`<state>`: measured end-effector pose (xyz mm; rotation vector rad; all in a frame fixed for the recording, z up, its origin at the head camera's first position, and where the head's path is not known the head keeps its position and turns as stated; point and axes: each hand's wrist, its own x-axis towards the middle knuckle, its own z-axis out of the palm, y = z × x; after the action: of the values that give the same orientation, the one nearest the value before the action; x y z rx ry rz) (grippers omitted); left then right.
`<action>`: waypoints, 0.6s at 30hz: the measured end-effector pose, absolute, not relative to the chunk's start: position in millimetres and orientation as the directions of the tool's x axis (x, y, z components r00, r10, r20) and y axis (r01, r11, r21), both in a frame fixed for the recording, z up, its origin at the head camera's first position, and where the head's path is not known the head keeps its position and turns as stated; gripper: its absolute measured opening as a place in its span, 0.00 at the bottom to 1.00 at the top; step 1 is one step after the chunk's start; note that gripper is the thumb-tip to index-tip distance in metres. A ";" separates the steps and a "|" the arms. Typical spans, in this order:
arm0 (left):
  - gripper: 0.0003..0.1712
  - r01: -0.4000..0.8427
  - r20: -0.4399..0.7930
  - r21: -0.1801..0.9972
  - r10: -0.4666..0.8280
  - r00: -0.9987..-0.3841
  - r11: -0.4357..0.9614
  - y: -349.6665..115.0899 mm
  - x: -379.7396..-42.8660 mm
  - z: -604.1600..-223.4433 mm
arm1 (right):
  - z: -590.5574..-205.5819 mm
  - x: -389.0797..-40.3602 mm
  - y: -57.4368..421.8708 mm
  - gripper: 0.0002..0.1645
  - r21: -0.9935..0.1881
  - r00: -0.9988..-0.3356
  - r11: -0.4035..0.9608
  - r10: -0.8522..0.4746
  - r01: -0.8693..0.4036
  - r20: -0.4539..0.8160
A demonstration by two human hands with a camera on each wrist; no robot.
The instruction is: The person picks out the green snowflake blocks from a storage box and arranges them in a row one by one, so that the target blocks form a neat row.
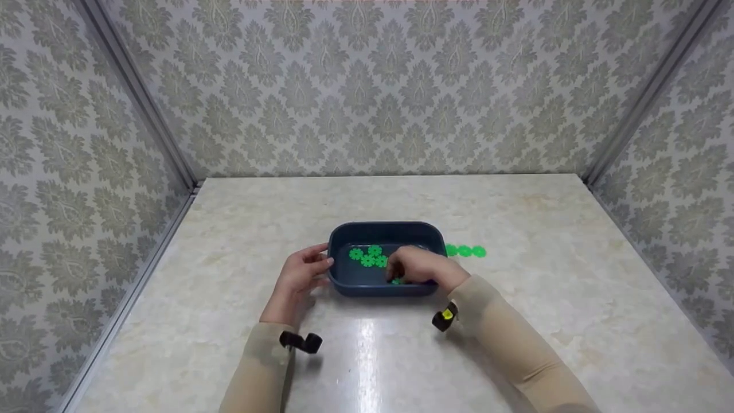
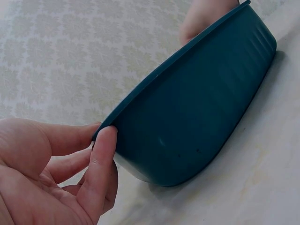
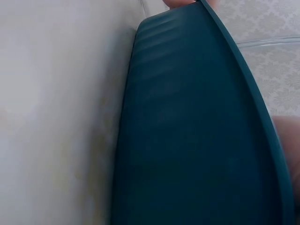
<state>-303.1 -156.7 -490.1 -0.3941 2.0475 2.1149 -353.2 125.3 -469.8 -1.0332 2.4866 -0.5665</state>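
Note:
A dark blue, rounded rectangular plastic basin (image 1: 367,291) stands on the table. My left hand (image 1: 299,271) is at its left end, and in the left wrist view the thumb and fingertips (image 2: 104,140) meet at the rim. Inside the basin is my right hand (image 1: 414,265), fingers bent down toward the floor of it. Right by those fingertips shows a green notched disc (image 1: 396,281), partly covered; I cannot tell if it is held. Several more green notched discs (image 1: 368,260) lie left of that hand. In the right wrist view the basin wall (image 3: 187,117) hides the fingers.
Just right of the basin, a short row of green notched discs (image 1: 465,250) lies on the pale marbled table (image 1: 258,212). Patterned wall panels (image 1: 390,92) enclose the table at the back and both sides.

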 end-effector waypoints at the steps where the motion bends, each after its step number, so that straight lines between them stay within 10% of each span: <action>1: 0.29 -0.307 -0.309 0.951 -0.062 -0.949 -0.042 -156.7 -303.0 -489.8 | -469.8 -352.9 126.0 0.18 -0.506 -0.661 0.652 -0.724 -0.564 -0.197; 18: 0.28 -0.336 -0.339 0.940 -0.068 -0.938 -0.050 -155.3 -304.0 -487.8 | -463.2 -349.6 135.9 0.09 -0.540 -0.704 0.680 -0.679 -0.496 -0.208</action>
<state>-304.0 -155.3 -487.8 -0.4384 2.0240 2.1038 -349.6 135.9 -463.2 -0.9176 2.5004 -0.6382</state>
